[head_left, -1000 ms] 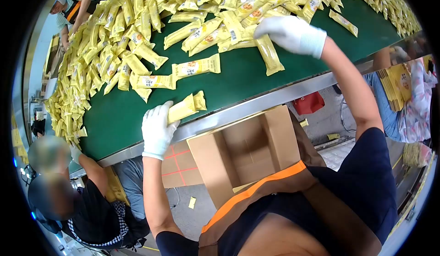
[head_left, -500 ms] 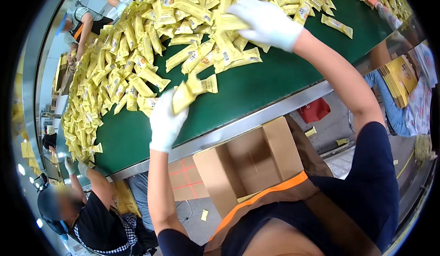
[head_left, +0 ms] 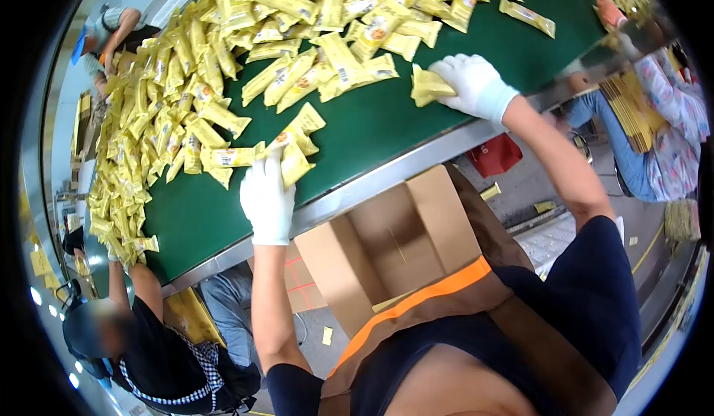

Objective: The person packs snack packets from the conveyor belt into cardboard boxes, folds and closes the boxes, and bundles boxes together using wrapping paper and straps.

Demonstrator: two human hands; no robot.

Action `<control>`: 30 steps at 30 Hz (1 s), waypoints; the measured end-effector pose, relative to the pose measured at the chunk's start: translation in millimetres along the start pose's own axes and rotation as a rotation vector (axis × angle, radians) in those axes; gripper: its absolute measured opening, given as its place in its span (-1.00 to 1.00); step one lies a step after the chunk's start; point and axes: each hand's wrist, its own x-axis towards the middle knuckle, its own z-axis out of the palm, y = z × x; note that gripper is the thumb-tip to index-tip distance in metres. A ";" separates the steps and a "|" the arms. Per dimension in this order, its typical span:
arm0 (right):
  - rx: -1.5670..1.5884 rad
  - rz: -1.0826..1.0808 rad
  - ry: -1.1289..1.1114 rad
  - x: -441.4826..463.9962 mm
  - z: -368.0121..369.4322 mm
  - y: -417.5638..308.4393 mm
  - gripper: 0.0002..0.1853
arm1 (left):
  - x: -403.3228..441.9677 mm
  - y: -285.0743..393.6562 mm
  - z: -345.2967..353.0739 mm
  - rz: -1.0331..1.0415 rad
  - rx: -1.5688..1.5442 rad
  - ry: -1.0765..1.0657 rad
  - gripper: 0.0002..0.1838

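Observation:
Both of my hands wear white gloves. My left hand (head_left: 268, 202) is closed on a yellow wrapped snack packet (head_left: 296, 166) at the near side of the green belt (head_left: 364, 133). Another packet (head_left: 301, 127) lies against its fingertips, and whether it is gripped too I cannot tell. Farther right, my right hand (head_left: 473, 87) grips a yellow snack packet (head_left: 430, 87) low over the belt. Between and beyond the hands, several loose packets (head_left: 316, 77) lie side by side at the edge of a large heap (head_left: 182, 74).
An open cardboard box (head_left: 390, 245) stands below the belt's metal edge (head_left: 387, 169), against my apron. A co-worker (head_left: 163, 341) reaches onto the belt at left; another person (head_left: 647, 126) sits at right. A red bag (head_left: 496, 155) hangs under the edge.
My right hand has come down and right, away from the heap, with a packet in it. My left hand has lowered slightly beside its packets. The view has shifted a little.

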 end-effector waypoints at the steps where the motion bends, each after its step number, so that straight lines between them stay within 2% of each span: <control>1: 0.055 -0.017 0.179 -12.4 11.3 0.5 -0.52 | -10.0 2.8 11.9 -0.018 0.031 -0.033 -0.29; 2: 0.087 0.041 0.036 -16.1 1.3 -5.7 -0.45 | -13.0 5.7 12.9 -0.026 0.027 -0.011 -0.28; 5: 0.099 -0.156 0.332 -17.2 13.9 -2.9 -0.46 | -14.9 14.8 5.8 -0.013 0.003 -0.009 -0.28; 6: 0.075 -0.248 0.351 -20.1 10.9 -2.9 -0.47 | -15.4 12.9 5.0 -0.013 0.014 -0.089 -0.24; 9: 0.099 -0.463 0.356 -46.0 16.7 -9.9 -0.47 | -21.7 -3.2 15.6 0.140 0.039 -0.036 -0.21; 13: 0.092 -0.398 0.309 -64.9 14.4 -9.2 -0.44 | -24.6 -1.3 15.3 0.096 -0.019 -0.048 -0.22; 15: 0.164 -0.294 0.228 -64.2 19.1 -4.6 -0.50 | -25.6 2.1 9.7 0.092 -0.046 -0.053 -0.22; 17: 0.175 -0.293 0.229 -53.0 4.1 1.2 -0.56 | -28.9 1.8 10.0 0.105 -0.067 -0.036 -0.20; 18: 0.171 -0.320 0.369 -42.9 -7.2 1.5 -0.59 | -29.4 5.1 2.9 0.107 -0.065 -0.083 -0.18; 19: 0.219 -0.198 0.218 -36.4 -24.3 3.1 -0.64 | -27.9 7.2 0.4 0.122 -0.058 -0.083 -0.16; 21: 0.452 -0.087 0.150 -10.6 -10.0 14.6 -0.62 | -23.1 7.7 -4.7 0.088 -0.071 -0.252 -0.12; 23: 0.288 -0.103 -0.005 4.6 9.1 20.9 -0.54 | -15.2 8.3 -10.3 0.098 -0.135 -0.205 -0.11; 25: 0.274 -0.129 0.037 1.2 8.9 16.9 -0.52 | 2.1 2.7 -18.6 0.079 -0.235 -0.150 -0.12; 27: 0.229 -0.114 0.036 -8.0 15.7 12.7 -0.46 | 28.5 1.7 -31.6 0.132 -0.145 -0.102 -0.14; 28: 0.147 -0.138 0.029 -12.5 12.7 7.4 -0.44 | 36.2 -11.1 -11.0 0.209 -0.159 -0.016 -0.15; 29: 0.065 -0.163 0.022 -19.1 8.2 -1.0 -0.41 | 41.4 -6.0 -8.5 0.081 -0.178 -0.226 -0.16; 30: 0.046 -0.237 0.133 -27.0 7.8 -6.6 -0.39 | 40.0 -2.4 -5.2 0.077 -0.148 -0.235 -0.15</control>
